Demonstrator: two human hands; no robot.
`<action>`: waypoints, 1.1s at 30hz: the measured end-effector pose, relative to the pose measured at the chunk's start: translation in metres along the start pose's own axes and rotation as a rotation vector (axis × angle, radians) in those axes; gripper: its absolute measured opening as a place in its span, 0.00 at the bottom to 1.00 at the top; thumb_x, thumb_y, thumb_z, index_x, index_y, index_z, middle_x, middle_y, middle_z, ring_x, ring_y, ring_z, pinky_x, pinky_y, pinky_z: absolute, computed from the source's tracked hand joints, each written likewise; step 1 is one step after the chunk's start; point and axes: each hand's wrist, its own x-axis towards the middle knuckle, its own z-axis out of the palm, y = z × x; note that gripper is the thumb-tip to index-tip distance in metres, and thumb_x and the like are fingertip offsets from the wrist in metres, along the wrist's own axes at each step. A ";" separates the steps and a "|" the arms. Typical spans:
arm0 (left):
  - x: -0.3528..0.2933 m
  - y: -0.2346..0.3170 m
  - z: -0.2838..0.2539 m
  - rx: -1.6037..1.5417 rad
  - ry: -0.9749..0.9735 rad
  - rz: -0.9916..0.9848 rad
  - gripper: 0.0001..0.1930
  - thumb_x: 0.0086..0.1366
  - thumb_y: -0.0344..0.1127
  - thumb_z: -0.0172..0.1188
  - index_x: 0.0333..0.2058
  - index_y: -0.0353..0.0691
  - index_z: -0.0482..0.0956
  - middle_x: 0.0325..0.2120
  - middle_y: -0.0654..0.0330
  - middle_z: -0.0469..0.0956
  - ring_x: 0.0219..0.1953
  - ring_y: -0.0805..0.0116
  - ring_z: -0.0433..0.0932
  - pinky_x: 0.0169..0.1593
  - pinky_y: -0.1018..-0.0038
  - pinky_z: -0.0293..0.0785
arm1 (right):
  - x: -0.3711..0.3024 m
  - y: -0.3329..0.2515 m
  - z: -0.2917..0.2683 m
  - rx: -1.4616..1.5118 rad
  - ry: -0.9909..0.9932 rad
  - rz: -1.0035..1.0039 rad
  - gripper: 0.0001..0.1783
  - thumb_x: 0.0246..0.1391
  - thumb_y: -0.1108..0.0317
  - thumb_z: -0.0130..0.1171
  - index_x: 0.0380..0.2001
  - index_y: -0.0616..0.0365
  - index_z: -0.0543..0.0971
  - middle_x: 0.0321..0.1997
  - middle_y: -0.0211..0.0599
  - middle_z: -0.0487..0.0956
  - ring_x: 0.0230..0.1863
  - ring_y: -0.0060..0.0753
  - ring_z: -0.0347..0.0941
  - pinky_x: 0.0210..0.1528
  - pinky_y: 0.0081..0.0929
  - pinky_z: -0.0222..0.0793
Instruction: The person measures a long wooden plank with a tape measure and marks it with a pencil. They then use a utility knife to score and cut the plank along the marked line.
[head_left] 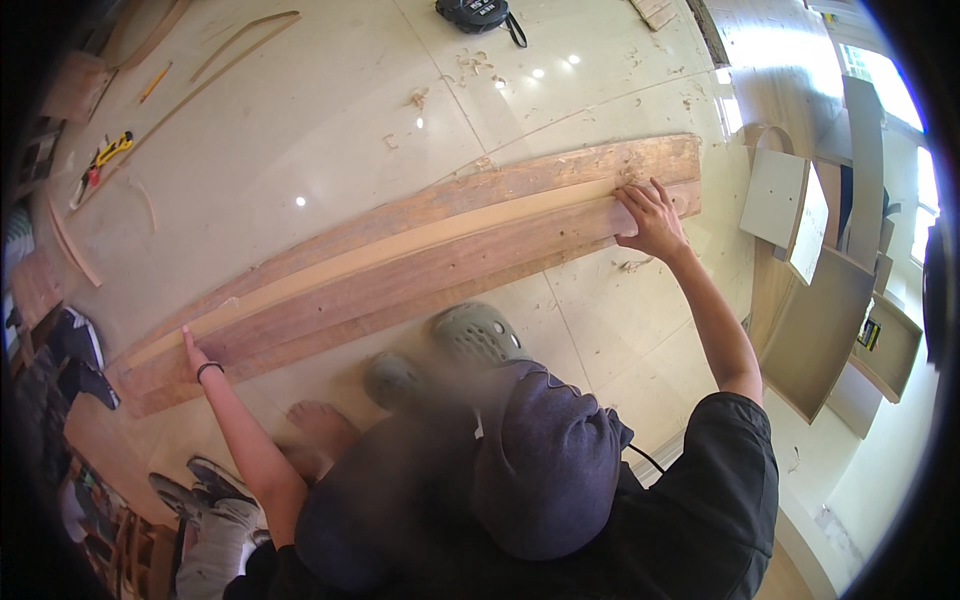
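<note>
A long reddish-brown wooden board (400, 272) with a pale upper edge lies slantwise over a wider, worn plank (520, 180) on the floor. My left hand (196, 356), with a dark band at the wrist, grips the board near its left end; its thumb points up along the wood and the other fingers are mostly hidden. Over the board's right end, my right hand (652, 220) is closed, its fingers bent across the upper edge.
A black tape measure (472, 14) lies at the far side, among wood shavings (475, 62). Thin wood strips, a pencil (155, 82) and a yellow-handled cutter (115, 148) are at left. Grey clogs (478, 333) stand close in front. White drawers and panels (815, 320) crowd the right.
</note>
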 end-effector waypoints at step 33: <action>-0.147 0.068 0.048 0.143 0.597 0.077 0.62 0.38 0.57 0.81 0.65 0.32 0.54 0.60 0.42 0.64 0.62 0.45 0.64 0.63 0.53 0.64 | -0.005 0.002 0.014 -0.022 0.013 -0.039 0.47 0.33 0.61 0.68 0.62 0.61 0.67 0.60 0.49 0.71 0.63 0.48 0.65 0.73 0.54 0.49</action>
